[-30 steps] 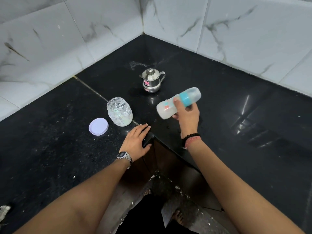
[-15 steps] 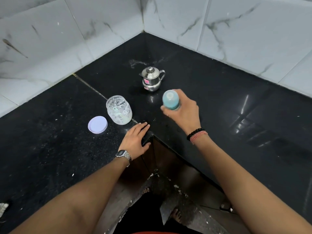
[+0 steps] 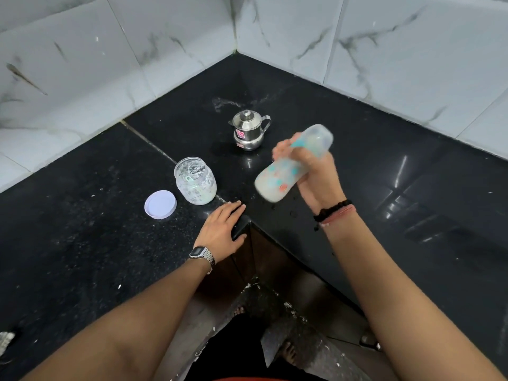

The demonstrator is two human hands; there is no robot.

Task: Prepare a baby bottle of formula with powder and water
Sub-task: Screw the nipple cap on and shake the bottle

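My right hand (image 3: 313, 171) grips a capped baby bottle (image 3: 277, 182) around its middle and holds it tilted above the counter, base toward me at the lower left, clear cap up and right; it is motion-blurred and looks milky inside. My left hand (image 3: 224, 228) rests flat on the inner corner of the black counter (image 3: 82, 243), fingers straight. An open glass jar of white powder (image 3: 195, 180) stands left of the bottle, its pale lid (image 3: 160, 204) lying beside it. A small steel lidded pot (image 3: 248, 130) stands farther back.
White marble-patterned wall tiles (image 3: 384, 50) close off the counter at the back and left. The counter's inner corner edge drops to the floor, where my feet (image 3: 288, 353) show. White powder specks dot the left slab.
The bottle has swung in my right hand: tilted with cap to the right, then end-on toward the camera, now tilted again with the base lower left. The left hand stayed put.
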